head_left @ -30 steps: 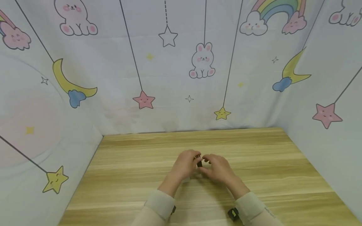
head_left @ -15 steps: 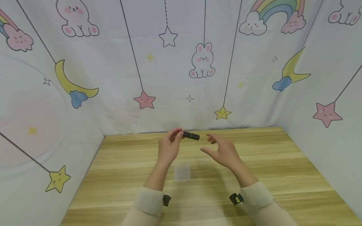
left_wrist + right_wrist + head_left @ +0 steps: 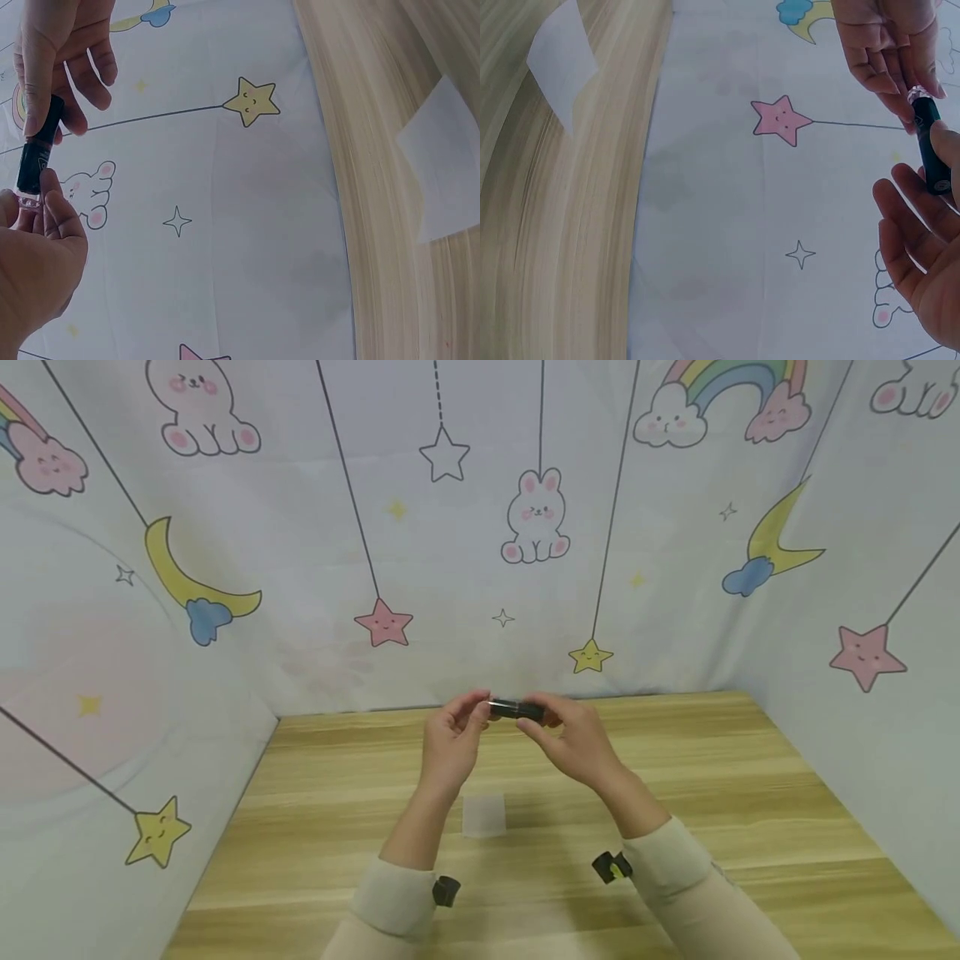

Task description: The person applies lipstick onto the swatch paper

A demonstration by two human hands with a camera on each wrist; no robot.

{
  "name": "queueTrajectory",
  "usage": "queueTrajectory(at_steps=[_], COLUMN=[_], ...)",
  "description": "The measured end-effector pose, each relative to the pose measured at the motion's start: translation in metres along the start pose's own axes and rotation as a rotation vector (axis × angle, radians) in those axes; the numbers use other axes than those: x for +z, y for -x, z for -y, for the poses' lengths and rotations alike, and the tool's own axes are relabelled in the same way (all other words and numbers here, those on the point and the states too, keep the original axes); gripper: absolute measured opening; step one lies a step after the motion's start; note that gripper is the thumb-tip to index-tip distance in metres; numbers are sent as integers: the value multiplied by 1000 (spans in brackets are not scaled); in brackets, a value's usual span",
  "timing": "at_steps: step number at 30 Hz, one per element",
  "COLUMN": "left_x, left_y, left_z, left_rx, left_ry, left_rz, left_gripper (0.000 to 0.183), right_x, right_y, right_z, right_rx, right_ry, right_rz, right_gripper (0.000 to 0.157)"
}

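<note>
A slim black tube point(image 3: 516, 708), lipstick-like with a clear, faceted end, is held up above the far part of the table between both hands. My left hand point(image 3: 448, 752) pinches the clear end, as the left wrist view of the tube point(image 3: 32, 169) shows. From the other side, my right hand point(image 3: 581, 745) grips the black end, its thumb laid along the tube point(image 3: 932, 154) in the right wrist view. A seam crosses the black body near its middle.
A small white square point(image 3: 484, 817), thin like paper, lies on the wood-grain table point(image 3: 337, 827) below the hands. Printed white cloth point(image 3: 465, 568) stands around the back and both sides. A dark device point(image 3: 447, 891) sits at the left cuff, another point(image 3: 612, 867) at the right.
Both hands lifted away from the table's middle, and the left raised the tube, uncovering the white square. The right hand, apart half a second ago, has since closed in and grasped the tube's black end.
</note>
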State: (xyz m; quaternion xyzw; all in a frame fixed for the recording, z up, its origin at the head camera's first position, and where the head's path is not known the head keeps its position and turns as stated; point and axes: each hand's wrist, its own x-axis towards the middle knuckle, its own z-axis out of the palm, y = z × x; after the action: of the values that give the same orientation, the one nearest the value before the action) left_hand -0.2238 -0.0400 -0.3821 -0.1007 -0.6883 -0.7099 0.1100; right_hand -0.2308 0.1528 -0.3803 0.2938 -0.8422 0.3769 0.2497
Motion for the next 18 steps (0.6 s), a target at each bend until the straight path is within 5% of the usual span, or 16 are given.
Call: queueTrajectory(at_steps=[18], left_x=[-13], left_y=[4], left_z=[-6], left_rx=[-24], left_ry=[90], left_rz=[73], left_gripper=[31], right_x=[-3], right_y=[-9], right_z=[9], right_rx=[-85], right_ry=[-127], right_rz=[40], right_gripper=[22])
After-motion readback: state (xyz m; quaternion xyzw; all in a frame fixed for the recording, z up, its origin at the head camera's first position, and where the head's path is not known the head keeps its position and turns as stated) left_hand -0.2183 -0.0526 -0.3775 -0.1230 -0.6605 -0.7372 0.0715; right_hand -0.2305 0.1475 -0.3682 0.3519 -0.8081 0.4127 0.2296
